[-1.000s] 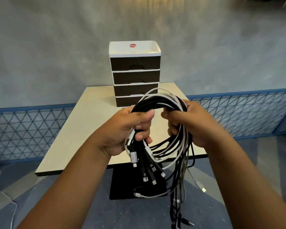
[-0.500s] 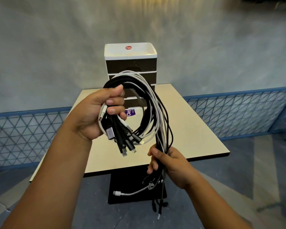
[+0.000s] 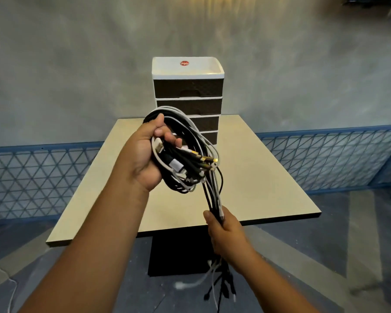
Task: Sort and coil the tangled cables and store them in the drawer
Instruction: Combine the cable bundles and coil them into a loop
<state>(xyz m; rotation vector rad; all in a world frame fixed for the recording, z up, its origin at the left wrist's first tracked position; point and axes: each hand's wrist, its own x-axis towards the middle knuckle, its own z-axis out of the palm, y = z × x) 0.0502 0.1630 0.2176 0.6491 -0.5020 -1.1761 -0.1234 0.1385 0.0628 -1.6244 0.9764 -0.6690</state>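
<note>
A bundle of black and white cables hangs in the air over the table's near half. My left hand grips the looped top of the bundle, with several plugs sticking out to the right of the palm. My right hand is closed around the straight strands lower down, near the table's front edge. Loose cable ends dangle below that hand. A white drawer unit with several dark drawer fronts, all closed, stands at the table's far middle, partly hidden by the cables.
The beige table stands on a black pedestal base. A blue mesh fence runs behind it on both sides against a grey wall. A thin white wire lies on the floor at the far left.
My left hand has tilted the loop so the plugs point right. My right hand slid lower along the hanging strands, pulling them straight. The view shifted slightly.
</note>
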